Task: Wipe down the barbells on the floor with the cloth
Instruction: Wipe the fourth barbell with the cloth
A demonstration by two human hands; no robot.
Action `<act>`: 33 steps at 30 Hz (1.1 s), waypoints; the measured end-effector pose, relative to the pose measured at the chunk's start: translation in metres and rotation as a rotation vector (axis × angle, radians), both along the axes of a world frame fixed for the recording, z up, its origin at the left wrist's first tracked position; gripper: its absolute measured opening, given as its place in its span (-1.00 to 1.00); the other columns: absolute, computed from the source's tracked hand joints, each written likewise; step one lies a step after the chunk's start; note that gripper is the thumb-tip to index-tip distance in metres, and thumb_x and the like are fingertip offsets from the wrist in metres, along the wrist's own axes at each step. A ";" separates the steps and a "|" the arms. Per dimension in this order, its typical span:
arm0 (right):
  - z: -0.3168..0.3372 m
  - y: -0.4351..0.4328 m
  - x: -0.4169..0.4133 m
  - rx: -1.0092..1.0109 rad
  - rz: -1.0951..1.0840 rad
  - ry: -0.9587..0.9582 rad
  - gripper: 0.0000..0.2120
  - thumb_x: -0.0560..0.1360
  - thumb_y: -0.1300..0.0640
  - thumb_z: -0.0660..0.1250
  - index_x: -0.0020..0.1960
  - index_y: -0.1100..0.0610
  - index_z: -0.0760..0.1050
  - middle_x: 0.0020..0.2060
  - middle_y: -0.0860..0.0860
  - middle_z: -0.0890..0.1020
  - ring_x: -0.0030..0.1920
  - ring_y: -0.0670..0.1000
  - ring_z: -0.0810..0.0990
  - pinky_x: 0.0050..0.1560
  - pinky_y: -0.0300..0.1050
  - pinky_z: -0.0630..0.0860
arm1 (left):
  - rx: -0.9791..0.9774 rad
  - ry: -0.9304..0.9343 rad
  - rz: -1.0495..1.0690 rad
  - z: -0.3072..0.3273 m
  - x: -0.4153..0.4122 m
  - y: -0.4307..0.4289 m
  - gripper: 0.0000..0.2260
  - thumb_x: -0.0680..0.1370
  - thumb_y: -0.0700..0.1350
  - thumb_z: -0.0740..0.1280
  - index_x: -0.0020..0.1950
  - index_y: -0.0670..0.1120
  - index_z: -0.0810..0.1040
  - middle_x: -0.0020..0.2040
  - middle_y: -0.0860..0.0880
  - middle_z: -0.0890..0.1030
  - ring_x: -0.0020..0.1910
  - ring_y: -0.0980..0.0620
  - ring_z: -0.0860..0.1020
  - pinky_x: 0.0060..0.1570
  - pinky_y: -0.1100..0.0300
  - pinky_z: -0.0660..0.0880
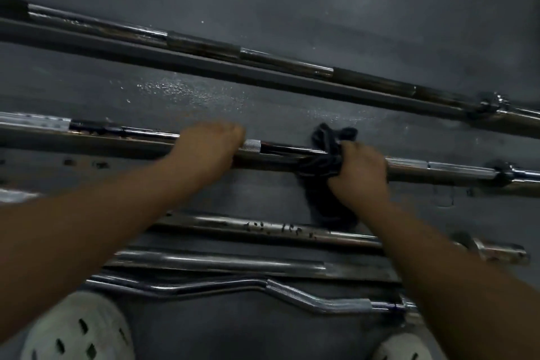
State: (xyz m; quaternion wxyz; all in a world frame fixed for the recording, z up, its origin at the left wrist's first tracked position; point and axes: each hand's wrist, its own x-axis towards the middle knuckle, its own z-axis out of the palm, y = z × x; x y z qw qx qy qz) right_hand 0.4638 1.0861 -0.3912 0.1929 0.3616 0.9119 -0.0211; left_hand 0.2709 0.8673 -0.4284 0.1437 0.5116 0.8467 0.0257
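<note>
Several chrome barbells lie side by side on a dark grey floor. My left hand point(209, 146) grips the middle barbell point(438, 169) from above, fingers curled over the shaft. About a hand's width to the right, my right hand point(361, 171) holds a dark cloth point(324, 161) wrapped around the same bar. Part of the cloth sticks up behind the bar and part hangs down onto the floor in front. The bar under the cloth is hidden.
A long barbell point(286, 63) lies farther away, running diagonally. Nearer me lie two straight bars point(263, 228) point(222, 261) and a curl bar point(292, 292). My pale perforated shoes point(79, 330) point(409, 349) stand at the bottom edge. Wet specks glint on the floor point(190, 90).
</note>
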 end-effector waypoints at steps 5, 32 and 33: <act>-0.012 -0.078 -0.020 -0.177 0.207 0.204 -0.19 0.37 -0.12 0.33 0.56 0.03 0.18 0.48 0.17 0.25 0.50 0.22 0.20 0.56 0.16 0.07 | -0.188 -0.178 -0.044 0.007 -0.012 0.012 -0.69 0.49 0.08 0.40 0.14 -0.03 0.48 0.00 -0.11 0.62 -0.06 -0.16 0.61 -0.21 0.14 0.40; -0.006 -0.081 -0.050 -0.227 0.321 0.336 -0.39 0.32 0.09 0.43 0.37 0.09 0.47 0.25 0.10 0.56 0.22 0.16 0.50 0.37 0.07 0.34 | -0.484 -0.691 0.029 0.028 -0.036 0.049 -0.85 0.51 -0.03 0.43 -0.12 -0.08 0.54 -0.18 -0.04 0.60 -0.25 0.00 0.57 -0.24 0.16 0.51; -0.007 -0.058 -0.035 -0.202 0.310 0.316 -0.38 0.31 0.08 0.44 0.36 0.08 0.47 0.24 0.10 0.57 0.20 0.17 0.51 0.34 0.05 0.36 | -0.423 -0.485 -0.006 0.024 -0.029 0.039 -0.81 0.52 0.03 0.40 -0.08 -0.07 0.49 -0.12 -0.06 0.59 -0.17 -0.06 0.59 -0.22 0.16 0.47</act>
